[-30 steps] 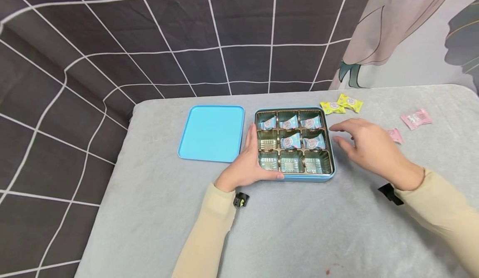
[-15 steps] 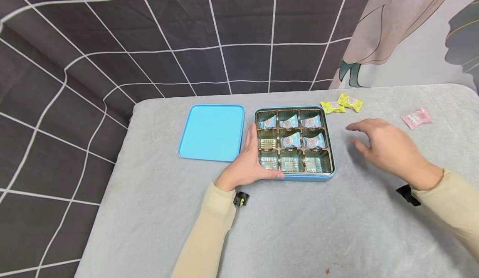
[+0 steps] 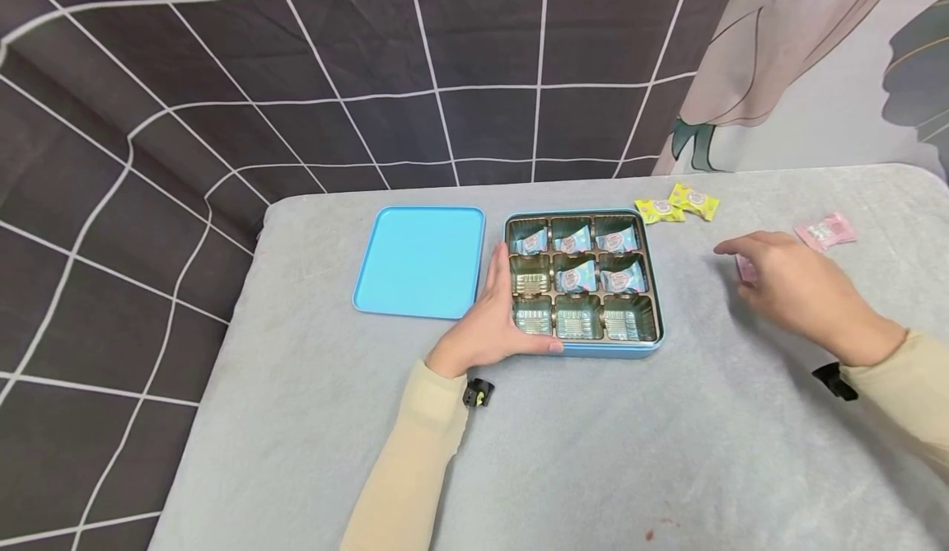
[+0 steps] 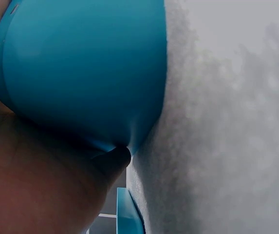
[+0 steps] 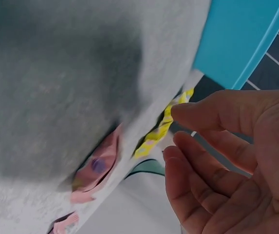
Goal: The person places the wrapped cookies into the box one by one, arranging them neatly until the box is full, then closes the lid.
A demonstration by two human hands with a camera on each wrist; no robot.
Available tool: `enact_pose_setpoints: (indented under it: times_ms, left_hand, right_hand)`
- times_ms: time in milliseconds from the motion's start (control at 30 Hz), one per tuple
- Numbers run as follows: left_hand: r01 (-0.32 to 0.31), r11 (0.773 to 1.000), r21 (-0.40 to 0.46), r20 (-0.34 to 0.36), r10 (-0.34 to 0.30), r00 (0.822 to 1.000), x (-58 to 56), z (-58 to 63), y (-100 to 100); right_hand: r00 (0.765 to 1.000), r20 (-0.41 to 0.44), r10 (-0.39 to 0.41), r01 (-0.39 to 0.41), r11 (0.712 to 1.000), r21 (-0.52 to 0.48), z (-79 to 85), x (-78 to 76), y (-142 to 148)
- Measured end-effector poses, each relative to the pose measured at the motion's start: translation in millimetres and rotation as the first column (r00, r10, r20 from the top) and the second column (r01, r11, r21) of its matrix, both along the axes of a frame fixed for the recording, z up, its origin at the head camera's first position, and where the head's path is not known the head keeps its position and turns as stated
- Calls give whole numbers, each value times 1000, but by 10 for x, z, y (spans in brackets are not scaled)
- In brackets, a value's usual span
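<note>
In the head view a blue tin (image 3: pixel 608 352) holds a divided tray; blue-wrapped candies (image 3: pixel 576 277) fill its back row and the middle row's centre and right compartments. My left hand (image 3: pixel 485 324) rests against the tin's front left corner, fingers straight along the left side, thumb along the front. Off to the right, my right hand (image 3: pixel 801 291) hovers over a pink-wrapped candy (image 3: pixel 745 269), partly hidden behind it. In the right wrist view this pink candy lies apart from the fingertips, and thumb and fingers are parted with nothing between them.
A blue lid (image 3: pixel 420 263) lies left of the tin. Two yellow-wrapped candies (image 3: pixel 676 205) sit by the tin's back right corner. Another pink-wrapped candy (image 3: pixel 826 232) lies farther right. Grey cloth (image 3: pixel 296 419) covers the table, with a dark checked curtain (image 3: pixel 474 57) behind.
My right hand has moved right, away from the tin, to over the nearer pink candy. My left hand and the tin stay in place.
</note>
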State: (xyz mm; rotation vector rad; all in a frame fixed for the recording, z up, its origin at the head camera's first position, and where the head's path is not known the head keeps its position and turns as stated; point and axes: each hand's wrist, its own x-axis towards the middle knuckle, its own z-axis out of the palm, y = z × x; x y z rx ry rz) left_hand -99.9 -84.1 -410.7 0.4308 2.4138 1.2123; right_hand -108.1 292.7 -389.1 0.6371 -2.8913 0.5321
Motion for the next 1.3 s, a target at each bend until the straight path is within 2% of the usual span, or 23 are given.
enact_pose_setpoints:
  times_ms: [767, 1300]
  left_hand:
    - [-3, 1000, 8, 4, 3, 1000, 1, -22, -7]
    - [2, 1000, 9, 0, -2, 1000, 1, -27, -5]
  right_hand:
    - [990, 117, -77, 66, 993, 100, -108, -112, 227]
    - [994, 103, -48, 32, 987, 156, -165, -176, 237]
